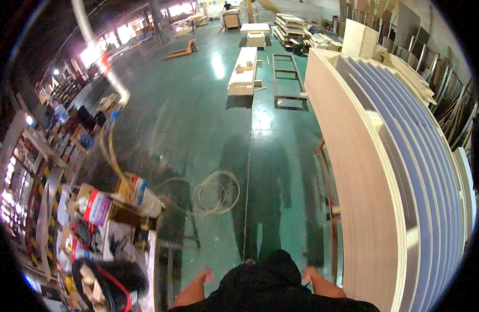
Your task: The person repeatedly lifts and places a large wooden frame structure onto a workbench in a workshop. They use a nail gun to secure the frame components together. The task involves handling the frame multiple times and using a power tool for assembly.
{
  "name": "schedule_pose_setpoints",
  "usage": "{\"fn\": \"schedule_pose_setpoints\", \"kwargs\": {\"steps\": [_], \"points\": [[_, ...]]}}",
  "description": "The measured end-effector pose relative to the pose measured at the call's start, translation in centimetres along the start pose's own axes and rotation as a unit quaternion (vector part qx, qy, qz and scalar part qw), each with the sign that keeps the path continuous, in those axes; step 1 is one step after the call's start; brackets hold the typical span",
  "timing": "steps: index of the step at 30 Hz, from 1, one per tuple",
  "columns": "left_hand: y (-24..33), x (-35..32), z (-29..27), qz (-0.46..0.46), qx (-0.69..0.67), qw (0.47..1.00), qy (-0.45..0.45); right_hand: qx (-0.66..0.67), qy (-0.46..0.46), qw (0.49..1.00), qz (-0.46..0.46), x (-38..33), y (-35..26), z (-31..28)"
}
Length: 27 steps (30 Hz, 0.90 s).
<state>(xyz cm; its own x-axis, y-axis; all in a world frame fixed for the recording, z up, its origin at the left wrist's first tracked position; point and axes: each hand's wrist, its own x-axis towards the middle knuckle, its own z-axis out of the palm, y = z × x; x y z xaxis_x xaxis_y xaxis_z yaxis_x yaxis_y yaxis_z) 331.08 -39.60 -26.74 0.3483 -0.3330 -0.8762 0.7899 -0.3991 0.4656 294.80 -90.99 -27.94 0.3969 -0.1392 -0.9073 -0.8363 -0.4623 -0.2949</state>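
Observation:
My left hand (206, 274) hangs low at my left side, smeared by motion, with its fingers hard to make out. Low on my other side is my right hand (310, 273), also blurred; whether it grips anything does not show. Nearest to it stands a long wooden panel unit (364, 208), with a pale wood-grain side and several blue-grey slats running along its length. A cluttered worktable (152, 270) is the closest thing to my left hand. Neither hand visibly touches the unit or the table.
A coiled pale hose (215, 212) lies on the green floor (198, 135) ahead to the left. Farther off are a low stack of boards (243, 73), a metal frame (276, 78) and an orange pallet jack (187, 48). A distant person (227, 6) stands at the back.

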Motion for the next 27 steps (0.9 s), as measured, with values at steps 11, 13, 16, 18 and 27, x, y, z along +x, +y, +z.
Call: {"fn": "schedule_pose_setpoints", "kwargs": {"steps": [11, 13, 16, 18, 27], "points": [[62.5, 21.0, 14.5, 0.285, 0.046, 0.939, 0.185, 0.041, 0.022, 0.999, -0.014, 23.9, -14.5, -38.8], [64.3, 26.8, 20.8, 0.192, 0.178, 0.949, 0.174, 0.114, 0.114, 0.984, -0.072, 30.1, -21.4, -51.9], [67.6, 36.2, 25.6, 0.268, 0.382, 0.878, 0.109, 0.377, 0.232, 0.875, -0.197, 36.2, -32.3, -70.8], [73.9, 39.9, 28.0, 0.208, 0.332, 0.910, 0.135, 0.453, 0.233, 0.831, -0.222, 33.9, -42.4, -81.2], [144.0, 40.2, 44.8, 0.741, 0.112, 0.662, 0.001, 0.358, 0.269, 0.887, 0.110, 44.9, -38.7, -87.0]]}}
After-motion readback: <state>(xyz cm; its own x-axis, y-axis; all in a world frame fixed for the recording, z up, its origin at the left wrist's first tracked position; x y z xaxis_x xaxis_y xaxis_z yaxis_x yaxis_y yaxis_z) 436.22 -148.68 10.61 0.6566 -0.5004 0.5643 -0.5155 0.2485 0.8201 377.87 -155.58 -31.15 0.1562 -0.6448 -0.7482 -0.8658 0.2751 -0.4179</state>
